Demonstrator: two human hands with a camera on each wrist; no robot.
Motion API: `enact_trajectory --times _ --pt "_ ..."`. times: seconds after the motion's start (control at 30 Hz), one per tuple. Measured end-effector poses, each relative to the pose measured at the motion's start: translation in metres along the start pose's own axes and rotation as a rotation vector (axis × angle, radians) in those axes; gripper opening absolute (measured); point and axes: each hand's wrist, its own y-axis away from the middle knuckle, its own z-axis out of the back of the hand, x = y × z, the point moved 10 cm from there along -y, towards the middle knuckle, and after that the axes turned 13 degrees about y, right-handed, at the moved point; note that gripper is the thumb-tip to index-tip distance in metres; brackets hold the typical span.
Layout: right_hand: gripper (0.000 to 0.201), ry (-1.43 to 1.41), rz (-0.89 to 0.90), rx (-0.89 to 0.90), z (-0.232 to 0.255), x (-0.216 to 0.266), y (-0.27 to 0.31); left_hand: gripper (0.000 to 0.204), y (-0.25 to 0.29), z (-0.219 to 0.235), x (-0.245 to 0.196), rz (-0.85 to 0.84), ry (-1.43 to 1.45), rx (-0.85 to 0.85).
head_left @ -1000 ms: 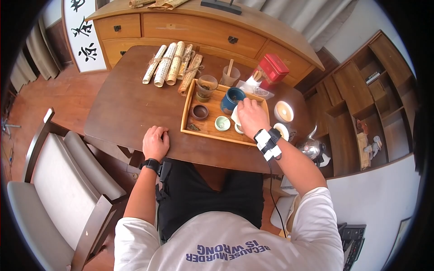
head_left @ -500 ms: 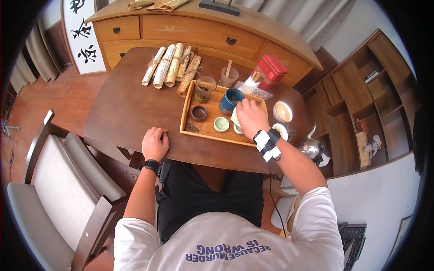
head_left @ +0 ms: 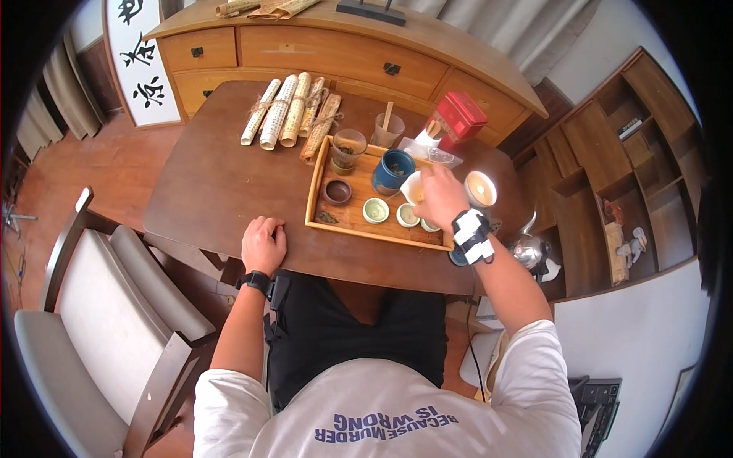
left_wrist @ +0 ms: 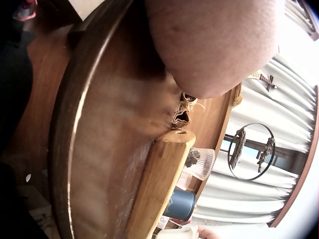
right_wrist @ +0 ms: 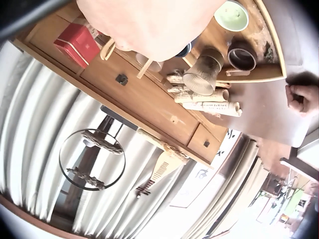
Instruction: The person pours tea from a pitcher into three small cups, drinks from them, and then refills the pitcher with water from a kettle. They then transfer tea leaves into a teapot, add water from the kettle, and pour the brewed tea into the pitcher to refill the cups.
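Note:
In the head view my right hand (head_left: pixel 443 197) grips a white pitcher (head_left: pixel 413 188) over the right part of the wooden tray (head_left: pixel 311 191), beside a blue cup (head_left: pixel 392 172). Small pale cups stand along the tray's near side, one a green-tinted cup (head_left: pixel 375 211). A dark brown cup (head_left: pixel 337 192) and a ribbed glass (head_left: pixel 349 147) stand on the left part. My left hand (head_left: pixel 263 244) rests on the table's front edge, fingers loosely bent, holding nothing. In the right wrist view the hand (right_wrist: pixel 149 22) hides what it holds.
Tied paper scrolls (head_left: pixel 279 112) lie at the back left of the table (head_left: pixel 198 175). Behind the tray stand a glass with a wooden stick (head_left: pixel 388 130) and a red box (head_left: pixel 460 120). A white bowl (head_left: pixel 479 188) and a metal kettle (head_left: pixel 527 248) are at the right.
My right hand has moved to the right with the white pitcher, which has come away from the green-tinted cup. More of the small cups now show. My left hand stays in place.

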Motion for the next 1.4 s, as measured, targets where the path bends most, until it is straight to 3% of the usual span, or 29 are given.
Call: enact_trajectory --times 0.27,0.4,0.7,1.0,1.1,1.13,1.27,1.4 --pt "0.068 -0.295 -0.218 -0.022 -0.026 -0.081 0.000 0.007 -0.001 0.000 -0.002 0.006 -0.003 0.006" --pt "0.083 -0.395 -0.274 -0.069 -0.062 -0.105 -0.004 0.007 -0.002 0.000 -0.003 0.009 -0.009 0.006" --pt "0.088 -0.451 -0.332 -0.022 -0.107 -0.110 -0.015 0.006 -0.002 -0.001 -0.003 -0.005 -0.021 0.005" --pt "0.090 -0.468 -0.262 -0.196 -0.112 -0.110 -0.009 0.006 -0.002 -0.003 -0.003 -0.008 -0.038 0.006" --pt "0.086 -0.439 -0.298 -0.328 -0.095 -0.115 0.012 0.005 -0.002 -0.003 -0.003 0.001 -0.035 0.008" --pt "0.072 -0.450 -0.307 -0.375 -0.076 -0.110 0.023 0.005 -0.002 -0.003 -0.003 0.004 -0.035 0.008" --pt "0.053 -0.438 -0.296 -0.375 -0.064 -0.105 0.053 0.005 -0.002 -0.004 -0.003 0.022 -0.044 0.015" --pt "0.055 -0.406 -0.249 -0.263 -0.087 -0.094 0.069 0.005 -0.002 -0.006 -0.001 0.014 -0.041 0.007"
